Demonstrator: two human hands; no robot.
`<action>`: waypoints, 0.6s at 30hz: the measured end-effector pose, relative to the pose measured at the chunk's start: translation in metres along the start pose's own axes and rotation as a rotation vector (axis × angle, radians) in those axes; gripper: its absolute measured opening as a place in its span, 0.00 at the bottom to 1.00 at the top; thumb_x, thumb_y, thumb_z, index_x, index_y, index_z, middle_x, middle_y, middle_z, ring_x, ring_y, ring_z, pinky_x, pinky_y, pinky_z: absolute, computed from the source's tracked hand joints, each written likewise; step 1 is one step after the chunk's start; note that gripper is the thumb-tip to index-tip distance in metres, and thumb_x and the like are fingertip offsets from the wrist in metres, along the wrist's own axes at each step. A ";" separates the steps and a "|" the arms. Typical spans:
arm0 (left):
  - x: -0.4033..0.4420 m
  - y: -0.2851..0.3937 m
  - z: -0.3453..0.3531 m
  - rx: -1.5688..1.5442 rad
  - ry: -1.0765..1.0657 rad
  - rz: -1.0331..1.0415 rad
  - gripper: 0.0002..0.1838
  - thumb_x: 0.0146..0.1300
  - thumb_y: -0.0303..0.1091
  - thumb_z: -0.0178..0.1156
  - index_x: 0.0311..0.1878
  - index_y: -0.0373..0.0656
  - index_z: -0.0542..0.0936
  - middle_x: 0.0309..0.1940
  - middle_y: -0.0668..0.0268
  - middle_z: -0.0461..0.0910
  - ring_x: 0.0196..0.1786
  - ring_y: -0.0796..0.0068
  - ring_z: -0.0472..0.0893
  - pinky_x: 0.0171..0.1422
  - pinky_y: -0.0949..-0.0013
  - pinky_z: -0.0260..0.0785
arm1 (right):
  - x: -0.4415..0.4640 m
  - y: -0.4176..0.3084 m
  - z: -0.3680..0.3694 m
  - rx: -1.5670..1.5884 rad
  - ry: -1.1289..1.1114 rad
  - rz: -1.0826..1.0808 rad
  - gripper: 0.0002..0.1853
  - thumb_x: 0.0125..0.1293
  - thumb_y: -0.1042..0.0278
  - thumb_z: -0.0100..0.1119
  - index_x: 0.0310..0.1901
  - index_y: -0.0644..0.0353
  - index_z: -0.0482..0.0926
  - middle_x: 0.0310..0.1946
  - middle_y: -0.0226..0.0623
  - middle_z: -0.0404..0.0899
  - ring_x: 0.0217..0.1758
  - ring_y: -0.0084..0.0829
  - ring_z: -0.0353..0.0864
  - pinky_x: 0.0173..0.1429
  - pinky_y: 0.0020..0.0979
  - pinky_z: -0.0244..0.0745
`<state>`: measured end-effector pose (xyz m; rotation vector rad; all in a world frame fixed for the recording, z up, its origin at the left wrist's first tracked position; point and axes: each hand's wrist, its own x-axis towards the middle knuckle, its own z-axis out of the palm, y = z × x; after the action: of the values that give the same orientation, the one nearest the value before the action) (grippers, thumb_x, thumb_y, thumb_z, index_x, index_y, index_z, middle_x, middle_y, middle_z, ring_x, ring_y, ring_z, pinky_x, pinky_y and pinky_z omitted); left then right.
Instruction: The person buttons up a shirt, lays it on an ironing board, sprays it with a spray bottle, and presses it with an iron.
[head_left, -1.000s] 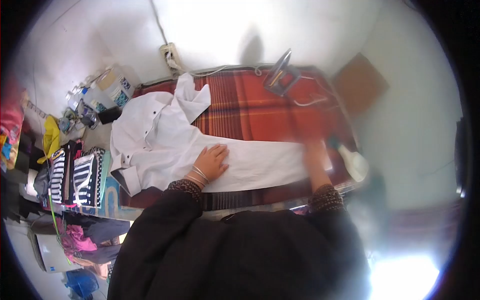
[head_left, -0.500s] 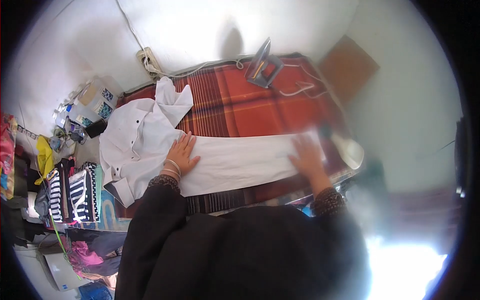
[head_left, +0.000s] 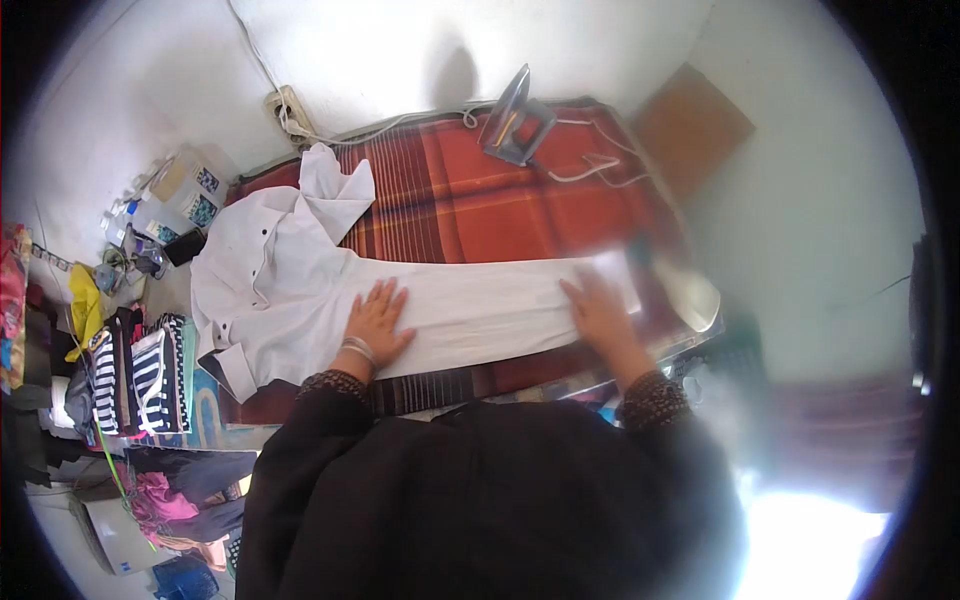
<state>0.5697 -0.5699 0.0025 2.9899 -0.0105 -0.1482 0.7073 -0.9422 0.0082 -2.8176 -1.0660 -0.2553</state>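
A white shirt (head_left: 270, 250) with dark buttons lies on a red and orange plaid cloth (head_left: 480, 200), one sleeve (head_left: 480, 300) stretched out to the right. My left hand (head_left: 378, 325) rests flat on it near the sleeve's upper part, fingers spread, bangles at the wrist. Near the cuff, my right hand (head_left: 602, 318) lies on the sleeve with its fingers apart. Neither hand grips anything. Behind them an iron (head_left: 515, 130) stands tilted on its heel at the back of the cloth. A white spray bottle (head_left: 690, 298), somewhat blurred, lies right of my right hand.
Folded striped clothes (head_left: 145, 378) are stacked at the left. Bottles (head_left: 180, 200) and a dark phone-like object (head_left: 185, 247) stand or lie behind them. A wall socket (head_left: 288, 112) carries the cord. Pink clothing (head_left: 163, 497) is lower left.
My left hand has moved left along the shirt. My right hand, blurred before, now lies on the sleeve near the cuff. The camera view has shifted, and the iron remains in place.
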 end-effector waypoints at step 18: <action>-0.208 -0.006 0.019 -0.174 0.598 -0.427 0.18 0.61 0.39 0.49 0.51 0.40 0.76 0.47 0.56 0.78 0.52 0.53 0.75 0.60 0.49 0.62 | 0.074 0.082 -0.089 0.581 -0.036 0.253 0.29 0.48 0.63 0.68 0.55 0.54 0.74 0.40 0.39 0.80 0.40 0.32 0.80 0.45 0.32 0.74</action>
<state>0.3606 -0.5635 0.0034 2.6943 0.6640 0.6602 0.8058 -0.9704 0.1060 -2.3906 -0.6391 0.1155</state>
